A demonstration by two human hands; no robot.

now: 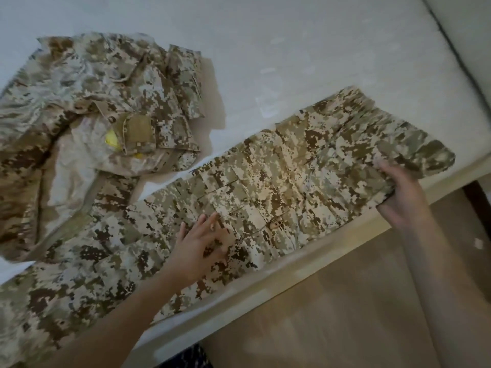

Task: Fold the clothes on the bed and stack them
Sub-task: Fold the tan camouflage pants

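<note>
Camouflage trousers [292, 176] lie stretched along the near edge of the bed [292, 49]. The left hand [199, 248] presses flat on them, fingers straight. The right hand [401, 197] grasps their right-hand end. A crumpled camouflage jacket [93, 102] lies beside them, upper left.

The trousers [279, 187] are printed all over with a pixelated camouflage, in which beige, tan, olive and dark brown squares are mixed. The same blocky pattern is carried by the jacket [87, 83], though its tones are seen paler and more washed out where the cloth is blurred. A plain khaki patch [139, 128] is set on the jacket, and a bright yellow scrap [111, 139] is shown just beside it. The jacket's lining [71, 176] is left a faded, nearly plain sand. The sheet [292, 49] is coloured off-white, the bed's edge [292, 278] cream, and the floor [345, 320] light brown.
</note>
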